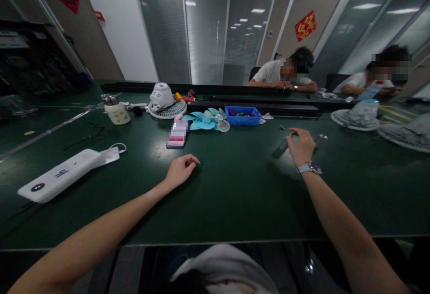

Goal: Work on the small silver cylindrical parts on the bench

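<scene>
My left hand (181,169) rests low over the green tabletop (228,186), fingers curled in loosely toward the thumb, with nothing visible in them. Farther right is my right hand (301,146), a silver watch (311,167) on its wrist. Its thumb and forefinger are bent with a small gap between the tips. Close by the thumb lies a grey-green cylinder (280,147), blurred; whether the thumb touches it I cannot tell. Another small cylinder with a shiny end (321,139) shows on the other side, partly behind this hand. A tiny piece (281,127) lies beyond the fingertips.
Ahead are a phone (177,133), blue fan blades (204,120), a blue basket (243,116) and a white fan part (163,99). To the left are a bottle (116,111) and a long white device (63,175). More fan parts (361,117) stand right; two people sit opposite.
</scene>
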